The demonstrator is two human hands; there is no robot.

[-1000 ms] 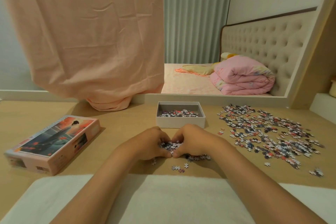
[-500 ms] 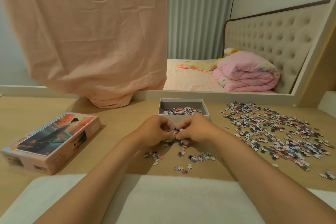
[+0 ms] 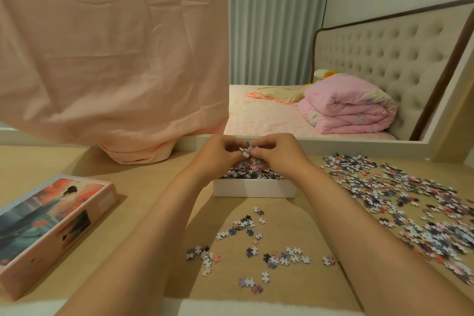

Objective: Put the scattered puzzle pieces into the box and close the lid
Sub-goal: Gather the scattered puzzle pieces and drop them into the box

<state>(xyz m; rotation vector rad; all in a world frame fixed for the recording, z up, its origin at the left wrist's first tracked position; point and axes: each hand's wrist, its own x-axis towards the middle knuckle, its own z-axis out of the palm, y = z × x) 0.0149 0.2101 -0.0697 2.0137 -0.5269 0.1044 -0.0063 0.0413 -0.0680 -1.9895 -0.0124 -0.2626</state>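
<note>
A white open box [image 3: 254, 188] stands on the wooden table, with puzzle pieces inside it. My left hand [image 3: 218, 155] and my right hand [image 3: 278, 155] are raised together just above the box, cupped around a clump of puzzle pieces [image 3: 246, 152]. Some pieces show below my fingers over the box. Loose pieces [image 3: 252, 246] lie on the table between my forearms. A large spread of pieces [image 3: 405, 200] covers the table to the right. The pink picture lid [image 3: 48, 226] lies at the left.
A peach cloth [image 3: 112, 59] hangs down to the table behind the box on the left. A white ledge [image 3: 333, 145] borders the table's far edge. A white cushion [image 3: 230, 309] runs along the near edge.
Both hands scooped pieces from the table in front of the box, then lifted them forward and up over the box. Several pieces stayed on the table.
</note>
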